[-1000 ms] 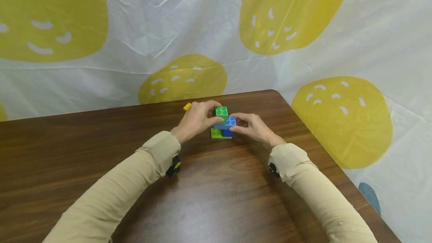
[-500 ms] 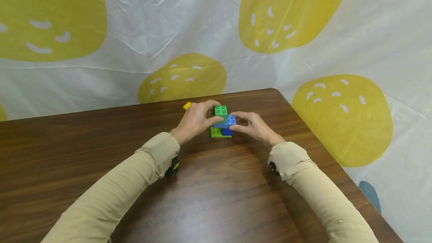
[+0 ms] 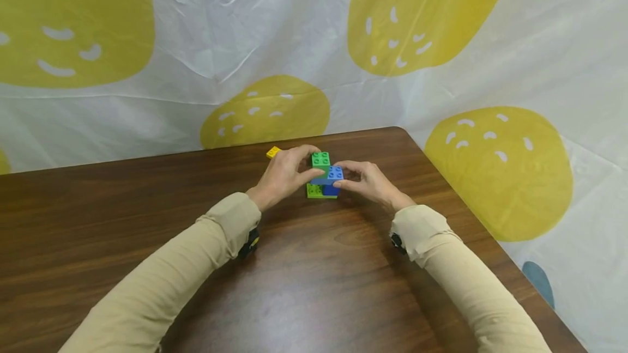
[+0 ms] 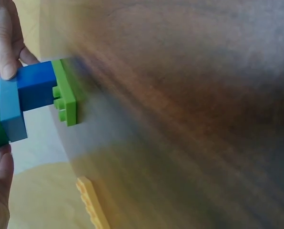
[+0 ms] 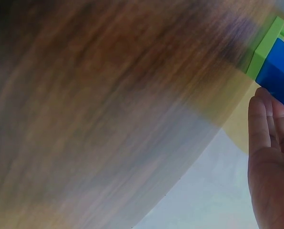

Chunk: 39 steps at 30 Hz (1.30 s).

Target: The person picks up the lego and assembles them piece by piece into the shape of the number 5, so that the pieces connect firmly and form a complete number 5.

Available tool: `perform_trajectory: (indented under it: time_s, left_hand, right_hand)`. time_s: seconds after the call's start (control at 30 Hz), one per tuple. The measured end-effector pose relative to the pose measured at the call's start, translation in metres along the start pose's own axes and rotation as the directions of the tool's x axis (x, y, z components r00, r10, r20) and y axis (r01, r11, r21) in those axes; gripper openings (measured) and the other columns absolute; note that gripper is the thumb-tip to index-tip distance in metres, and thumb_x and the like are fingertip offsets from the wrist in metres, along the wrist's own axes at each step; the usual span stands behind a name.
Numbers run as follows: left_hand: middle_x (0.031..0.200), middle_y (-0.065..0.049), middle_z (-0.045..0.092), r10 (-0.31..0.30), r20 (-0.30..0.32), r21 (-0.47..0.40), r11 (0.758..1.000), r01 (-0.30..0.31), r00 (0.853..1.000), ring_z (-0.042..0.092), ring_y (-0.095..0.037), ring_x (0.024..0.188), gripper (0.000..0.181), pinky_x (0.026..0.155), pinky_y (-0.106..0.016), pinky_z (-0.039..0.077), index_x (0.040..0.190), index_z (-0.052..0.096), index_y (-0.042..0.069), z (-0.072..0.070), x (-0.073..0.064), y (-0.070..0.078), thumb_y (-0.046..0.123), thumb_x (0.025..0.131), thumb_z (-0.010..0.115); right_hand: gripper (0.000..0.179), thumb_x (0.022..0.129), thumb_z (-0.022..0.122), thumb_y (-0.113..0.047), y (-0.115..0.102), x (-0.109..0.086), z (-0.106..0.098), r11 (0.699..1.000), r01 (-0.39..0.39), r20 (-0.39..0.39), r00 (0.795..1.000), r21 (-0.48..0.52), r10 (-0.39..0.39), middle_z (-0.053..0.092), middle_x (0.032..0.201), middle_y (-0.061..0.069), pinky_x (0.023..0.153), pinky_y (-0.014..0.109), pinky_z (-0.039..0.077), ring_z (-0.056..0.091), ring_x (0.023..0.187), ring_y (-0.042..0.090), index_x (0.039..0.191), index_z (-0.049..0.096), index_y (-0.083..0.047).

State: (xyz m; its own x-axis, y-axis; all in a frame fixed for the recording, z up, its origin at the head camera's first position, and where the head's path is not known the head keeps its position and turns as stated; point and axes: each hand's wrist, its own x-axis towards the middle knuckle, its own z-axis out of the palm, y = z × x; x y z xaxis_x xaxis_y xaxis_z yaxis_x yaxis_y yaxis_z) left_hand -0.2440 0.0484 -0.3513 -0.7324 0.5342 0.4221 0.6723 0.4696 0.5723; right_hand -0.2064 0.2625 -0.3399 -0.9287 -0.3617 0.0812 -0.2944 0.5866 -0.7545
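Note:
A small tower of toy building bricks stands near the table's far edge. Its base is a flat lime-green plate (image 4: 68,95), with a dark blue brick (image 4: 37,85) on the plate's right part. Across the top of that lies a lighter blue brick (image 3: 336,173), overhanging to the left. The green brick (image 3: 321,161) sits on this brick's left end. My left hand (image 3: 286,173) pinches the green brick between thumb and fingers from the left. From the right, my right hand (image 3: 369,183) pinches the lighter blue brick, thumb on its near side.
A flat yellow brick (image 3: 273,152) lies behind my left hand on the brown wooden table (image 3: 294,277). A white curtain (image 3: 186,42) with yellow fruit shapes hangs close behind the far edge and along the right side.
The view has tilted very slightly. Both hands keep their hold on the bricks, and the tower stays as it was.

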Motion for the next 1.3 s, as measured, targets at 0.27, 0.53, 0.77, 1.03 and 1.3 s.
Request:
perform_trajectory:
  time_s: [0.27,0.53,0.77,1.03,1.3]
  left_hand:
    - [0.093,-0.003,0.065,0.011,0.087,0.039,0.999,-0.014,0.996,0.051,-0.013,0.07,0.037,0.063,-0.026,0.043,0.117,0.062,0.008,-0.007,0.008,0.003,0.028,0.087,0.068]
    - [0.093,-0.004,0.066,0.005,0.147,0.077,0.997,-0.016,0.989,0.054,-0.013,0.071,0.037,0.064,-0.026,0.045,0.116,0.063,0.006,-0.011,0.014,0.006,0.027,0.085,0.069]
    - [0.093,-0.004,0.067,-0.013,0.15,0.075,0.997,0.001,0.989,0.056,-0.013,0.071,0.037,0.065,-0.026,0.046,0.115,0.063,0.007,-0.013,0.014,0.007,0.027,0.085,0.07]
    - [0.091,-0.004,0.071,-0.033,0.099,-0.017,0.999,0.035,0.995,0.065,-0.011,0.076,0.036,0.067,-0.026,0.052,0.113,0.064,0.009,-0.009,0.008,0.003,0.028,0.084,0.071]
    - [0.098,-0.007,0.07,-0.064,0.081,-0.121,0.99,0.074,0.995,0.066,-0.016,0.083,0.037,0.071,-0.029,0.053,0.116,0.063,0.008,-0.007,0.003,-0.001,0.027,0.085,0.071]
  right_hand:
    - [0.039,0.087,0.066,-0.006,0.001,0.001,0.0,1.0,-0.014,0.002,1.0,-0.008,0.014,0.067,0.104,0.023,0.081,0.036,0.052,0.063,0.097,0.033,0.122,0.057,0.007]
    - [0.039,0.086,0.066,-0.006,0.012,0.005,0.002,1.0,-0.026,0.0,1.0,-0.011,0.026,0.067,0.104,0.023,0.08,0.033,0.052,0.063,0.096,0.032,0.123,0.057,0.006]
    - [0.041,0.086,0.068,-0.012,0.036,0.013,0.004,1.0,-0.03,-0.015,0.999,0.002,0.031,0.068,0.104,0.018,0.076,0.026,0.052,0.064,0.094,0.027,0.124,0.059,0.001]
    - [0.041,0.086,0.069,-0.017,0.036,0.01,0.002,1.0,-0.013,-0.012,1.0,-0.003,0.013,0.069,0.103,0.013,0.077,0.027,0.052,0.065,0.093,0.02,0.123,0.06,-0.003]
    - [0.04,0.086,0.069,-0.018,0.035,0.01,0.001,1.0,-0.016,-0.007,1.0,0.002,0.016,0.069,0.101,0.012,0.077,0.028,0.052,0.064,0.091,0.019,0.122,0.061,-0.004]
